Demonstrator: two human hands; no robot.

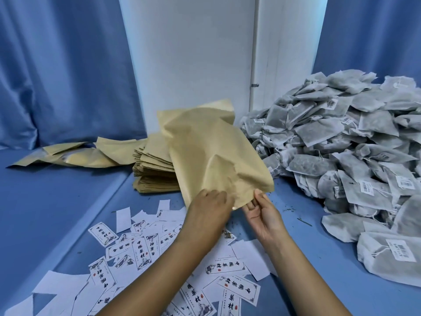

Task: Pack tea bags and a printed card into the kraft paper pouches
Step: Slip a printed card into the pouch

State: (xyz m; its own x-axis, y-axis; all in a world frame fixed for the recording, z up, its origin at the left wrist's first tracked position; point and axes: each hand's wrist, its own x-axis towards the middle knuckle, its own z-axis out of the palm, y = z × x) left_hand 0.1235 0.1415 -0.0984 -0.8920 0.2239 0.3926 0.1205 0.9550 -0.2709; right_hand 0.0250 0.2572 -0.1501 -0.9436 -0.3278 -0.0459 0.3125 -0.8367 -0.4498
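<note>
Kraft pouch [214, 151] held above the cards [141, 249], long axis running up and away from both hands, mouth nearest: left hand [210, 201] apparently pinching one lip, right hand [262, 210] fingers clamped on the other.

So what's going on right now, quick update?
Both hands, left and right, hold one paper pouch by its near edge. Tea bags piled right, cards scattered below. Nothing blocking.
</note>
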